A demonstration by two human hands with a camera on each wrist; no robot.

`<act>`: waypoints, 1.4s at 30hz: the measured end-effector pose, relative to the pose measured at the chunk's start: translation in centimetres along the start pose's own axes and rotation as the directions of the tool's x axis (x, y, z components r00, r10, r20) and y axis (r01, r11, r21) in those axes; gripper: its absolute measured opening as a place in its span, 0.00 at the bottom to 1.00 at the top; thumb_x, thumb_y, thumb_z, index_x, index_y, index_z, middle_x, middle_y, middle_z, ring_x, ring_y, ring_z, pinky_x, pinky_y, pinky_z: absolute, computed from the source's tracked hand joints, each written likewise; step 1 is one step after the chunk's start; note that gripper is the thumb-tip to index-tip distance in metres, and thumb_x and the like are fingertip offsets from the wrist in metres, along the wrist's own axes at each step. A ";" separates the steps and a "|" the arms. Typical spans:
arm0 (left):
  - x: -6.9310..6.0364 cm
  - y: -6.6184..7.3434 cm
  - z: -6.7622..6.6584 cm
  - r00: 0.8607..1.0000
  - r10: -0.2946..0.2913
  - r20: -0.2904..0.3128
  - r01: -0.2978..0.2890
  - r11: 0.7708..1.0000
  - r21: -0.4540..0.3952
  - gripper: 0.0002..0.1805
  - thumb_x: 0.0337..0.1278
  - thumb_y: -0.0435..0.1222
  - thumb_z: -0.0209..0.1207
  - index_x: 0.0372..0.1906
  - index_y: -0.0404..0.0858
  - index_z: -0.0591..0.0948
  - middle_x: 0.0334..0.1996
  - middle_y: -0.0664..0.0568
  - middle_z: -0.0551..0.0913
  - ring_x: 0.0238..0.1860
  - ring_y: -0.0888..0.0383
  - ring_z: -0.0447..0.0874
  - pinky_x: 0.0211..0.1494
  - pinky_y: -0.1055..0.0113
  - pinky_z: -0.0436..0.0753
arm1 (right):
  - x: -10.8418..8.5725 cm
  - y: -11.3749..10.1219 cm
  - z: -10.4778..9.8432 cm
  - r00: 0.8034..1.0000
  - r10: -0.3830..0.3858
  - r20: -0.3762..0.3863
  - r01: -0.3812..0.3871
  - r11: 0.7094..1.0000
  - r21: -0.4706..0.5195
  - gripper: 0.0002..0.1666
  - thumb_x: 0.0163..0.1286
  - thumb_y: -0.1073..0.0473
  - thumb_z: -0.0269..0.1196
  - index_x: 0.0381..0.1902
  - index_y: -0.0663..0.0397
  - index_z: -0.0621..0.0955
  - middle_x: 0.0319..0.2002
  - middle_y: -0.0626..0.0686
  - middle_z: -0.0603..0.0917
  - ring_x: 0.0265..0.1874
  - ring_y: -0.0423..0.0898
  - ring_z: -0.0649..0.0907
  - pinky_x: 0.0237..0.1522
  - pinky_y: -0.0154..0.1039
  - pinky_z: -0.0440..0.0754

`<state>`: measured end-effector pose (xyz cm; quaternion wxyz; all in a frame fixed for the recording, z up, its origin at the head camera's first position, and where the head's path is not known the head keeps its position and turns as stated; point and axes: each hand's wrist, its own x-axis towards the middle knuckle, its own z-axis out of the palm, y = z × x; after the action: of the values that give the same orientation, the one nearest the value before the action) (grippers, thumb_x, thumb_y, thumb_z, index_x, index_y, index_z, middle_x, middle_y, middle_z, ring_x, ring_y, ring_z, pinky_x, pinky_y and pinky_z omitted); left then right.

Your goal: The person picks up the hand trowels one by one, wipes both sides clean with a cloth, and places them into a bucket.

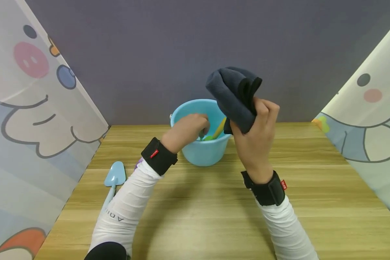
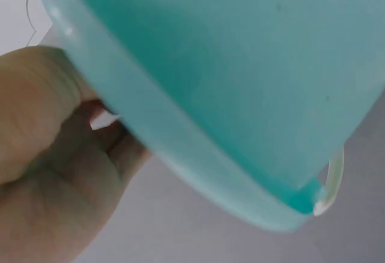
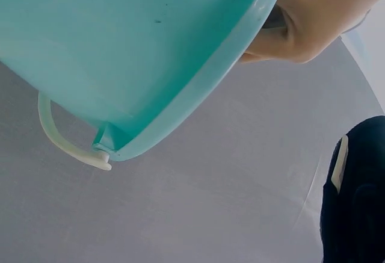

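Note:
A light blue bucket [image 1: 204, 153] stands on the table near the back. My left hand [image 1: 186, 131] reaches over its near rim with bent fingers; whether they hold something is hidden. Inside the bucket, beside those fingers, lies something with a yellow handle [image 1: 220, 129] and a green part [image 1: 208, 138]. Raised at the bucket's right, my right hand [image 1: 256, 139] grips a folded dark blue cloth [image 1: 230, 97] with black edging. The right wrist view shows the dark cloth [image 3: 361, 203] at its right edge, apart from the bucket [image 3: 120, 46].
A light blue toy shovel [image 1: 116, 175] lies on the wooden table [image 1: 195, 216], left of my left forearm. Part of a purple thing [image 1: 138, 163] peeks out behind the left wristband. A grey panel [image 1: 149, 54] rises at the back, with cartoon-printed sheets [image 1: 19, 126] at the sides.

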<state>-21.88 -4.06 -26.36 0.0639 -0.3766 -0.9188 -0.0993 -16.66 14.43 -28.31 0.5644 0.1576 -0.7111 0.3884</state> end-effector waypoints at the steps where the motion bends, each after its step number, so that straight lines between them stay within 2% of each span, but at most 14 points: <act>1: 0.1 0.0 0.1 1.000 0.009 0.019 -0.009 1.000 -0.008 0.17 0.57 0.15 0.52 0.30 0.35 0.85 0.30 0.51 0.76 0.34 0.57 0.68 0.41 0.67 0.72 | 0.0 0.0 0.0 1.000 -0.004 0.003 0.004 1.000 0.003 0.26 0.70 0.57 0.66 0.62 0.57 0.72 0.49 0.68 0.71 0.48 0.61 0.76 0.54 0.51 0.76; 5: 0.4 0.0 0.1 0.996 0.020 0.092 -0.015 0.998 -0.055 0.19 0.60 0.17 0.51 0.38 0.38 0.89 0.35 0.49 0.84 0.38 0.57 0.74 0.46 0.66 0.77 | 0.1 0.0 0.3 1.000 -0.014 -0.008 0.014 1.000 0.014 0.26 0.71 0.57 0.65 0.62 0.58 0.72 0.48 0.68 0.71 0.47 0.61 0.76 0.53 0.50 0.76; 11: 0.6 0.0 -0.1 0.985 -0.001 0.171 0.023 0.991 -0.130 0.19 0.67 0.20 0.51 0.50 0.39 0.86 0.41 0.51 0.86 0.41 0.58 0.79 0.50 0.66 0.79 | 0.1 -0.1 0.4 1.000 -0.016 -0.012 0.017 1.000 0.020 0.26 0.70 0.57 0.66 0.62 0.58 0.73 0.48 0.69 0.71 0.47 0.61 0.76 0.53 0.50 0.76; 14: 0.5 0.1 -0.3 0.980 -0.022 0.198 0.049 0.990 -0.134 0.20 0.67 0.20 0.54 0.57 0.40 0.83 0.51 0.51 0.86 0.49 0.58 0.84 0.54 0.67 0.82 | 0.1 -0.1 0.4 1.000 -0.016 -0.006 0.016 1.000 0.017 0.25 0.70 0.58 0.65 0.62 0.58 0.73 0.48 0.69 0.71 0.47 0.61 0.76 0.53 0.51 0.77; 18: 0.3 0.3 -0.5 0.976 -0.046 0.211 0.070 0.992 -0.105 0.22 0.64 0.22 0.60 0.61 0.40 0.81 0.59 0.49 0.84 0.58 0.55 0.84 0.58 0.65 0.83 | 0.0 -0.2 0.4 1.000 -0.009 -0.004 0.009 1.000 0.020 0.26 0.70 0.57 0.65 0.62 0.58 0.73 0.48 0.69 0.71 0.47 0.61 0.76 0.53 0.51 0.77; 23: 0.2 0.3 -0.6 0.979 -0.047 0.197 0.060 0.996 -0.061 0.18 0.64 0.29 0.65 0.57 0.40 0.82 0.56 0.50 0.85 0.55 0.55 0.82 0.58 0.63 0.82 | -0.1 -0.2 0.3 1.000 -0.005 -0.002 0.005 1.000 0.020 0.26 0.70 0.58 0.66 0.62 0.58 0.73 0.48 0.69 0.71 0.47 0.61 0.76 0.54 0.51 0.77; 31: -0.3 0.3 -0.7 0.985 -0.047 0.168 0.055 0.998 -0.040 0.14 0.67 0.33 0.63 0.55 0.41 0.83 0.54 0.51 0.85 0.55 0.55 0.82 0.58 0.62 0.81 | -0.3 -0.2 0.2 1.000 0.002 0.009 -0.002 1.000 0.024 0.26 0.70 0.58 0.66 0.62 0.58 0.72 0.49 0.69 0.71 0.48 0.62 0.76 0.55 0.52 0.77; 37: -1.4 -0.1 -1.0 0.995 -0.033 0.090 0.038 0.998 -0.056 0.10 0.69 0.35 0.62 0.52 0.41 0.83 0.51 0.52 0.85 0.53 0.55 0.84 0.57 0.64 0.81 | -0.3 -0.2 0.1 1.000 0.003 0.011 -0.004 1.000 0.026 0.27 0.70 0.58 0.66 0.62 0.58 0.73 0.48 0.70 0.71 0.48 0.62 0.76 0.55 0.52 0.76; 42: -3.2 -0.2 -1.5 0.998 -0.056 -0.033 0.055 0.998 -0.014 0.02 0.71 0.36 0.60 0.41 0.42 0.81 0.39 0.56 0.83 0.39 0.59 0.78 0.43 0.65 0.78 | -0.3 -0.2 0.1 1.000 0.006 0.014 -0.006 1.000 0.023 0.27 0.70 0.58 0.67 0.62 0.57 0.73 0.48 0.69 0.71 0.48 0.62 0.76 0.56 0.51 0.76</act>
<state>-19.72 -6.69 -25.50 0.0740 -0.3496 -0.9271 -0.1132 -16.53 14.15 -28.51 0.5564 0.1644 -0.7111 0.3971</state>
